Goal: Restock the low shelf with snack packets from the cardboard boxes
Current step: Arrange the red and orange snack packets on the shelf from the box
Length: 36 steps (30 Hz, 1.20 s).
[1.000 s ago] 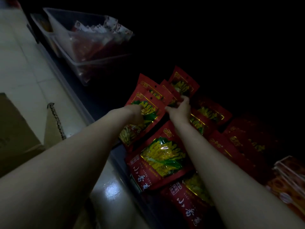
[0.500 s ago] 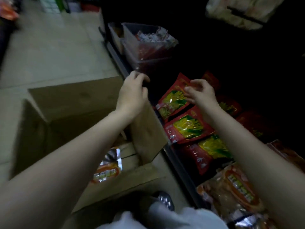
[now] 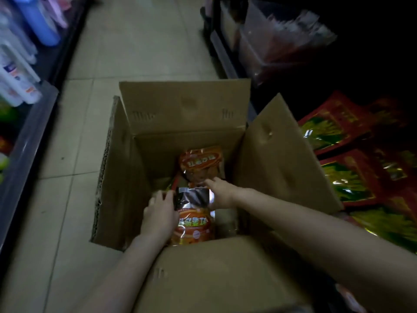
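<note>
Tiled floor (image 3: 140, 53): pale tiles forming the aisle between two runs of shelving, dimly lit.

Cardboard box (image 3: 126, 177): stands on the floor in the middle of the aisle, all four flaps open; the far flap stands upright, the right flap leans toward the low shelf, the near flap lies flat under the forearms.

Low shelf (image 3: 232, 68): dark unit along the right side, just beside the box. Red snack packets (image 3: 352, 177) with yellow-green pictures lie on it in overlapping rows, near the box's right flap.

Clear plastic bins (image 3: 270, 41): on the same shelf farther along, holding small wrapped goods too dim to tell.

Left shelving (image 3: 27, 123): grey-edged unit at the left, carrying white and blue bottles (image 3: 20, 75).

Near orange packet (image 3: 191, 224): inside the box toward its near side, orange front with a silver foil top, held between both hands.

Far orange packet (image 3: 200, 161): inside the box against the far wall, tilted, its lower edge just beside the right fingertips.

Left hand (image 3: 160, 218): inside the box, fingers curled onto the left edge of the near orange packet, gripping it.

Right hand (image 3: 220, 195): inside the box, against the foil top's right edge; fingers extended toward the far packet. Whether it grips or only touches, I cannot tell.
</note>
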Tool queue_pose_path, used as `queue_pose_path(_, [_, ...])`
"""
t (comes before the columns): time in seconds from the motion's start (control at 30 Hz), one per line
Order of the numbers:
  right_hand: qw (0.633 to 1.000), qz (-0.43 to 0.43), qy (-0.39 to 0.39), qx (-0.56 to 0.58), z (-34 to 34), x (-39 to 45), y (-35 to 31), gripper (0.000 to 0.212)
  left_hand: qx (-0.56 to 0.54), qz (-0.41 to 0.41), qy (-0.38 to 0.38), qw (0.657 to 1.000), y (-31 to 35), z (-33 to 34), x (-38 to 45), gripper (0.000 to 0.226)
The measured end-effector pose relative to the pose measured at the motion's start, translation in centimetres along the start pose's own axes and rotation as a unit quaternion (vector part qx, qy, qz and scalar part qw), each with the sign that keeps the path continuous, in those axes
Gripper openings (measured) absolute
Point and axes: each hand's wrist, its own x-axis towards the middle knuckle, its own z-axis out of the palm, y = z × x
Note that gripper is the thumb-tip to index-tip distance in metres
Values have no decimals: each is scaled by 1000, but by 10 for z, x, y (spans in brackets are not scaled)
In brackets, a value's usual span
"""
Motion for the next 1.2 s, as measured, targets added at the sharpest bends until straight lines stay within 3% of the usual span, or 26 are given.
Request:
queue_pose_path(0.1, [986, -68, -31, -151, 33, 41, 15, 74, 23, -41, -83, 995, -18, 13, 23, 73])
queue_pose_path(0.17, [978, -78, -66, -180, 49, 63, 26, 83, 9, -36, -102, 994, -23, 21, 38, 79])
queue_pose_path(0.37, [998, 46, -36, 26, 73, 109, 50, 101, -41, 9, -31, 999, -33, 29, 56, 71])
queue_pose_path(0.5, [998, 45, -47, 23, 84, 110, 50, 92, -31, 10, -25, 999, -33, 29, 55, 76])
queue_pose_path(0.7, [998, 55, 4, -3, 105, 96, 54, 106, -6, 30, -28, 999, -30, 36, 51, 81])
queue_pose_path(0.9, [987, -5, 36, 159, 91, 91, 41, 88, -21, 34, -14, 999, -33, 32, 52, 75])
queue_pose_path(0.97, [996, -44, 12, 70, 88, 83, 36, 96, -29, 33, -13, 999, -32, 25, 48, 74])
queue_pose_path(1.03, [990, -89, -44, -103, 92, 76, 43, 105, -29, 33, -16, 999, -31, 21, 43, 74])
queue_pose_path(1.1, [955, -123, -83, -255, 97, 71, 56, 112, -42, 38, -12, 998, -30, 22, 37, 73])
queue_pose_path(1.2, [892, -186, -71, -405, 108, 69, 64, 116, -60, 40, -5, 997, -33, 27, 34, 71])
